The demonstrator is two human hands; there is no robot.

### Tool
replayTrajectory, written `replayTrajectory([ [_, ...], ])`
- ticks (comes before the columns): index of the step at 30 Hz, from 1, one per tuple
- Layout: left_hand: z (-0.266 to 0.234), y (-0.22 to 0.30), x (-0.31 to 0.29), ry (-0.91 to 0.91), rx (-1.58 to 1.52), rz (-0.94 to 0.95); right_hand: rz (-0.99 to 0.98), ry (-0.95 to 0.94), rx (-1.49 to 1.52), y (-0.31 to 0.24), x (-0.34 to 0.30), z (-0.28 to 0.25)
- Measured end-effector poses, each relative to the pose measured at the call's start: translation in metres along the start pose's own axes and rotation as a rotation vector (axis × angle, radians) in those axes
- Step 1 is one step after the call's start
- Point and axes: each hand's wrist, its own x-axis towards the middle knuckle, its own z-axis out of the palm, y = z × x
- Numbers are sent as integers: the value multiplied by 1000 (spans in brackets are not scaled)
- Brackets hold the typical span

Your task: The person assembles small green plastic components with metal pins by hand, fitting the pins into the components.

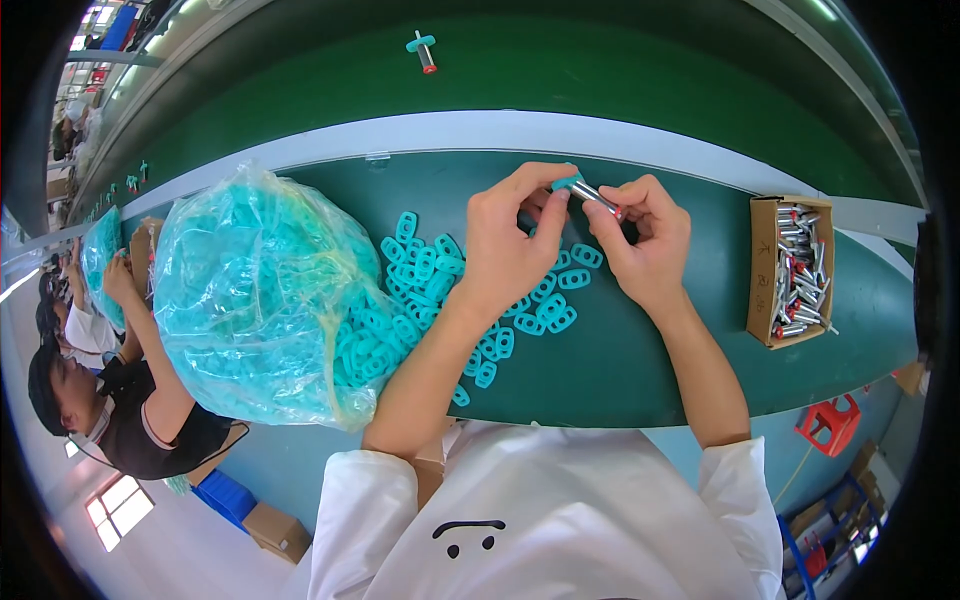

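Above the green table, my left hand pinches a small teal plastic piece between thumb and fingertips. My right hand is closed on a silver metal cylinder with a red end. The cylinder's far end meets the teal piece; how deep it sits inside cannot be made out. Below and left of my hands lie many loose teal oval pieces, each with holes. A large clear bag full of the same pieces spills open toward them.
A cardboard box of metal cylinders stands at the right. Beyond the table's pale edge runs a green conveyor belt, carrying a cylinder with a teal piece on it. A co-worker sits at the left. A red stool is at lower right.
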Motion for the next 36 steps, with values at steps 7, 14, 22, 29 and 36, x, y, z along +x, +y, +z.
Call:
replayTrajectory([
  [7,3,0,0,46,-31,12,-8,5,-7,-1,0,0],
  [14,3,1,1,48,-39,9,0,11,15,0,0,0],
  [22,3,0,1,32,-7,40,24,5,17,0,-1,-1],
  [29,2,1,0,22,-3,37,5,-3,14,1,-1,-1],
  [36,3,1,0,55,-11,34,14,-6,26,1,-1,-1],
])
